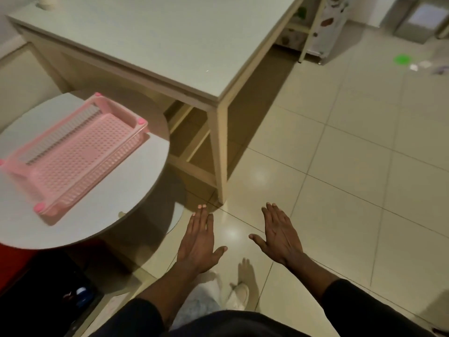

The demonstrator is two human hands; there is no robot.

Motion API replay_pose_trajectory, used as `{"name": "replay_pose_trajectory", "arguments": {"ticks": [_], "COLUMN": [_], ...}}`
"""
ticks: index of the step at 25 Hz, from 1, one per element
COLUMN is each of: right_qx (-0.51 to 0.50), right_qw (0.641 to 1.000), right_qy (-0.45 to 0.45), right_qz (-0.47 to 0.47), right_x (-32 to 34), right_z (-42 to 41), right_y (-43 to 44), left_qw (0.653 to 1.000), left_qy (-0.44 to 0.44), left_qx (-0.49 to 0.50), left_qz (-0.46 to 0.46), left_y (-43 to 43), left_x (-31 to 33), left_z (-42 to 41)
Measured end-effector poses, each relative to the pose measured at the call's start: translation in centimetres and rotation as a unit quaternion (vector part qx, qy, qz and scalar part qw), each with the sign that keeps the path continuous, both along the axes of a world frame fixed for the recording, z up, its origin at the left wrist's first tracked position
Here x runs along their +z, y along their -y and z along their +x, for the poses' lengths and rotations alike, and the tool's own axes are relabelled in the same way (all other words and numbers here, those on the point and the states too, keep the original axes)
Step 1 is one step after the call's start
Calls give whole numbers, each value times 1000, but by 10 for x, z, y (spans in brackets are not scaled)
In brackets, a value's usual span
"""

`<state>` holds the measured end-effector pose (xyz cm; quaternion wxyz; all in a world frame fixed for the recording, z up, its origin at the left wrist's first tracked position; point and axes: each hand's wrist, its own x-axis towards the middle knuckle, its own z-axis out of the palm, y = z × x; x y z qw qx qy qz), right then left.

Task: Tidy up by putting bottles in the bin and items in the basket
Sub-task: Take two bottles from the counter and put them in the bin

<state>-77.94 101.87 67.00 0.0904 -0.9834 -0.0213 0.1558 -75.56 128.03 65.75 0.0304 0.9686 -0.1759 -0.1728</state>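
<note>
A pink perforated plastic basket [73, 156] lies on a round grey table [136, 195] at the left, with nothing visible inside it. My left hand [199, 242] and my right hand [279, 233] are both held flat over the tiled floor, palms down, fingers apart, holding nothing. A dark bin [48, 293] stands at the lower left below the round table, with a blue-capped bottle [81, 291] showing inside. Small items lie on the floor far right: a green disc [402, 60] and white scraps [419, 65].
A large white rectangular table [170, 45] with a cream frame fills the upper middle. A patterned cabinet [328, 23] and a grey box [422, 18] stand at the back right. Beige floor tiles [340, 178] spread to the right. My foot in a white slipper [239, 295] is below my hands.
</note>
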Motion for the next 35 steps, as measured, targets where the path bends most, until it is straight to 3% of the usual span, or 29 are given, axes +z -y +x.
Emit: {"name": "replay_pose_trajectory", "arguments": {"ticks": [14,22,35], "right_qx": [-163,-235,-82], "right_qw": [986,972,990], "right_qy": [7,22,116], "right_qz": [-23,-10,-13], "right_x": [4,0,-16], "right_z": [109,179,356], "right_y": [171,266,488], "left_qw": [977,966,994], "left_qy": [-7,-13,67], "left_qx": [-210,-258,-85], "left_qz": [-26,2,-4], "left_y": [209,292,494], "left_x": [-10,-8,-3], "left_z": [206,300,424]}}
